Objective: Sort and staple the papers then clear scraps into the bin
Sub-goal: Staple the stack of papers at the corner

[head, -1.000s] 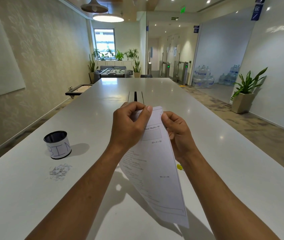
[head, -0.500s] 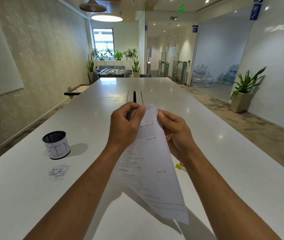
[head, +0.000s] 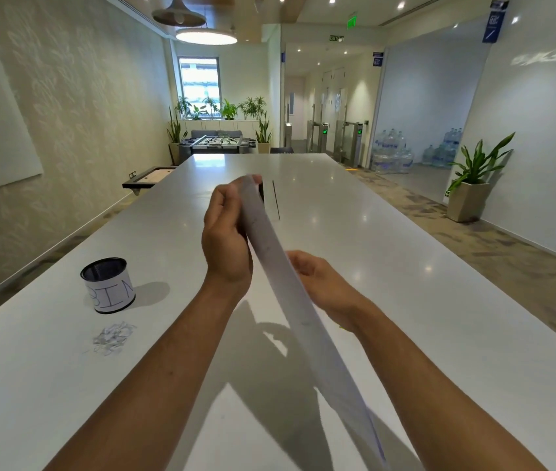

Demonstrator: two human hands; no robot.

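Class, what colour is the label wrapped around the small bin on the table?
White, with "BIN" handwritten in dark ink, around the dark bin; the head view shows it.

Motion-blurred papers [head: 290,290] — print unreadable, lower corner past the frame's bottom edge — right hand's [head: 324,283] fingers behind them.

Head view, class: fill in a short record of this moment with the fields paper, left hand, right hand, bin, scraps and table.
paper: the sheets of paper are held in the air above the table, turned nearly edge-on, blurred
left hand: the left hand grips the paper's upper end
right hand: the right hand is behind the paper; its grip is hidden
bin: the bin stands upright, marked BIN
scraps: the scraps lie in a heap in front of the bin
table: the white table
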